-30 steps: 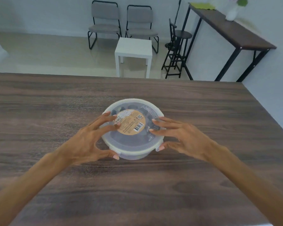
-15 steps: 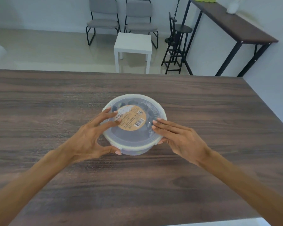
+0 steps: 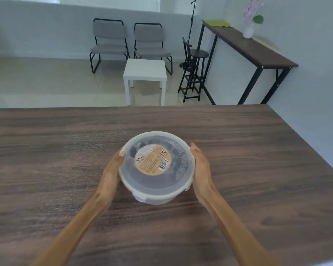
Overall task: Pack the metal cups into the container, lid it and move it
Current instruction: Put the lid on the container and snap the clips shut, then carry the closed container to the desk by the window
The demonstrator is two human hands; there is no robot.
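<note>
A round translucent plastic container (image 3: 158, 196) sits in the middle of the dark wooden table (image 3: 46, 169), with its lid (image 3: 177, 181) on. The lid carries a round orange label (image 3: 152, 162). Dark shapes of the metal cups (image 3: 133, 151) show dimly through the lid. My left hand (image 3: 112, 173) presses flat against the container's left side and my right hand (image 3: 201, 167) against its right side, so both hold it between them. Whether it rests on the table or is lifted I cannot tell.
The table's far edge runs across the view and its right edge slants down at the right. Beyond stand two grey chairs (image 3: 112, 45), a small white side table (image 3: 144, 73), a black stool (image 3: 194, 72) and a tall console table (image 3: 254, 52) with a vase.
My hands left the top of the lid and slid down to grip the container's two sides. The camera tilted up, showing more of the room.
</note>
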